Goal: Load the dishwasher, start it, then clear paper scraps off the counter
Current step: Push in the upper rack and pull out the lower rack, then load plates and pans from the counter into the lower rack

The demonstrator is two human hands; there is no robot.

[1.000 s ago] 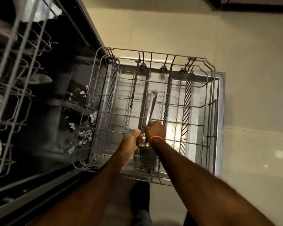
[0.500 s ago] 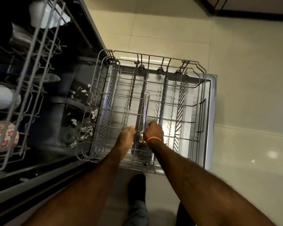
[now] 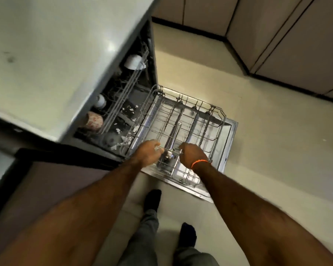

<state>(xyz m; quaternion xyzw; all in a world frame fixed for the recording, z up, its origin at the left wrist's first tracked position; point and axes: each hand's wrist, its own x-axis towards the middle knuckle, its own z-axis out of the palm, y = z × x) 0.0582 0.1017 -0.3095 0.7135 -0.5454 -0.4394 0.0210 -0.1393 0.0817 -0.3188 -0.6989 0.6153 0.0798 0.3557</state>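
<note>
The dishwasher's lower rack (image 3: 217, 120) is pulled out over the open door (image 3: 232, 135). A shiny steel ladle (image 3: 168, 154) lies in the rack near its front edge, its long handle pointing away from me. My left hand (image 3: 147, 153) hovers just left of the ladle's bowl, fingers loosely curled with the tips beside it. My right hand (image 3: 192, 155), with an orange band at the wrist, hangs just right of the ladle, fingers loosely curled and holding nothing. Whether either hand touches the rack wires is unclear.
The upper rack (image 3: 127, 87) sits inside the dishwasher and holds a white cup (image 3: 133, 61), a smaller white cup (image 3: 100, 101) and a floral bowl (image 3: 93, 120). White scraps (image 3: 117, 130) litter the tub floor. A grey counter (image 3: 46, 54) is at the left, cabinets (image 3: 277, 35) at the far right, and my feet (image 3: 152, 200) are below.
My head has risen and pulled back, so the counter now shows. My right hand has let go of the ladle, and both hands have drawn apart from it.
</note>
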